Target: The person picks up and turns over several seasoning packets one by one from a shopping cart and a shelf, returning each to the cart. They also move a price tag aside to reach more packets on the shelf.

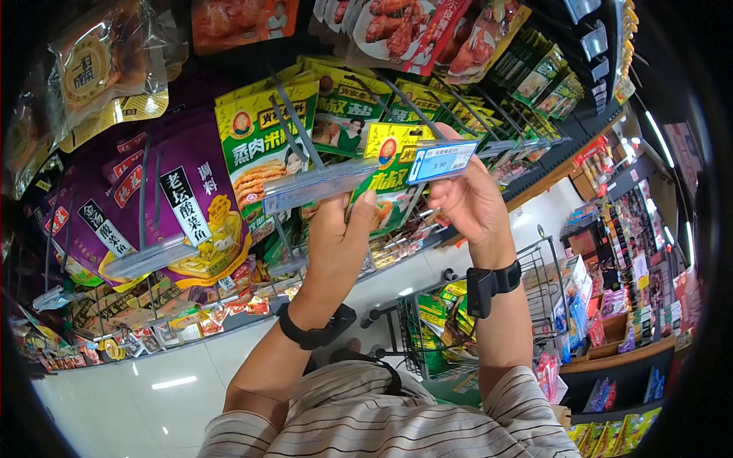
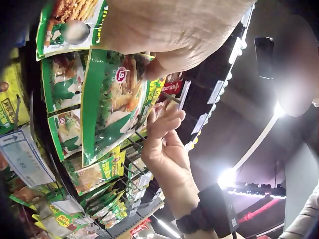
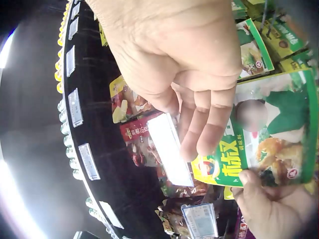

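My left hand (image 1: 340, 237) pinches a green and yellow seasoning packet (image 3: 279, 134) near its lower edge, thumb on the front and fingers behind. In the head view, the packet (image 1: 389, 198) hangs upright, partly covered by a clear label strip and a blue-edged price tag (image 1: 443, 162). My right hand (image 1: 473, 198) is at that tag, its fingers bent round it from behind. In the right wrist view, the right hand's fingertips (image 3: 203, 144) are right at the packet's top, beside the tag (image 3: 170, 149). The left wrist view shows the packet (image 2: 117, 104) close up below the left hand.
Similar green packets (image 1: 263, 145) hang on metal hooks behind. Purple seasoning bags (image 1: 191, 206) hang at the left, and red food packs (image 1: 397, 30) above. Below my arms stands a wire cart (image 1: 416, 343) with more green packets. Other stocked shelves (image 1: 611, 305) line the right.
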{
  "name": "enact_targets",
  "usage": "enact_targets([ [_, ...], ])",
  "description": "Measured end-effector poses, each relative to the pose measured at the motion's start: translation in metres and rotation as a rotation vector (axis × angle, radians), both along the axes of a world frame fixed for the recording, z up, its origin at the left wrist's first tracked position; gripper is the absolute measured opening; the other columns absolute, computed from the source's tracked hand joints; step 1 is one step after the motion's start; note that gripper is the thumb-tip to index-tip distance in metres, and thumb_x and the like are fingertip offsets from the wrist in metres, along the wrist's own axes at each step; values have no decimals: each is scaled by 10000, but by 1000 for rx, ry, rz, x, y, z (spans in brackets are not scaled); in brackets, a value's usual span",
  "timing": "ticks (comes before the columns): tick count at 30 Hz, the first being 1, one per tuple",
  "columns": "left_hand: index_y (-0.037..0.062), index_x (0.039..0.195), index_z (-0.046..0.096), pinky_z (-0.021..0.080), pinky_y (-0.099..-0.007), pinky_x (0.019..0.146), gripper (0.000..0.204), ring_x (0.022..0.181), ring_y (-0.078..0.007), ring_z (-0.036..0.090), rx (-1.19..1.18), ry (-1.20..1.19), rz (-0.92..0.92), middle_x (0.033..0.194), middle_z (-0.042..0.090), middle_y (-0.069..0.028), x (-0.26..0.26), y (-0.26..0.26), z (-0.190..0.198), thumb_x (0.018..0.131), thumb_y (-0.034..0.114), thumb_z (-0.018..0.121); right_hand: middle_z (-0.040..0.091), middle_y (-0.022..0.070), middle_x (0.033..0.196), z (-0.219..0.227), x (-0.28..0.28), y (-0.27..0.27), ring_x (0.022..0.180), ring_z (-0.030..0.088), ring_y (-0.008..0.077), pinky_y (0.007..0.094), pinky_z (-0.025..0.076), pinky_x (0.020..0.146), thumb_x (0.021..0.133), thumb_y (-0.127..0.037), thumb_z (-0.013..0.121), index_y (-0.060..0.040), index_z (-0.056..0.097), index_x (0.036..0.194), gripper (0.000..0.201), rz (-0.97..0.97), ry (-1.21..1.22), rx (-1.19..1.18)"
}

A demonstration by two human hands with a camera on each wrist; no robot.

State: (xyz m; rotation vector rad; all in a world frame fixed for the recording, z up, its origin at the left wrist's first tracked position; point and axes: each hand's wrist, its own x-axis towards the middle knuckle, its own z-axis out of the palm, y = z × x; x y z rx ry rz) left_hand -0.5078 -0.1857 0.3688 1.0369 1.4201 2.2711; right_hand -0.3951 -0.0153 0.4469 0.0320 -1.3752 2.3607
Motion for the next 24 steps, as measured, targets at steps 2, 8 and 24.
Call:
enact_targets([
  [2,-28,1256,516,504,-263,831,290,952,-96,621,-71,-13,-14,1102,665,-88,-1,-2,2,1028,148,538,676,210,1127,0,-2,1,847,736,284,399,636,687,1007,-204,553,13,342,1473,555,-19,-8,10],
  [8,-41,1217,573,504,-260,817,256,929,-92,626,-145,-22,-31,1062,684,-85,-3,-1,2,1028,122,514,666,239,1148,0,-4,1,860,734,314,443,635,711,1004,-200,551,-21,293,1513,599,0,-12,-2],
  [24,-13,1056,543,451,-241,602,97,693,-71,547,4,-175,68,845,618,-40,-13,9,13,974,39,542,404,268,1494,-6,-24,-6,1260,542,412,541,491,1020,1045,-397,442,-17,275,1523,633,79,-6,-72],
])
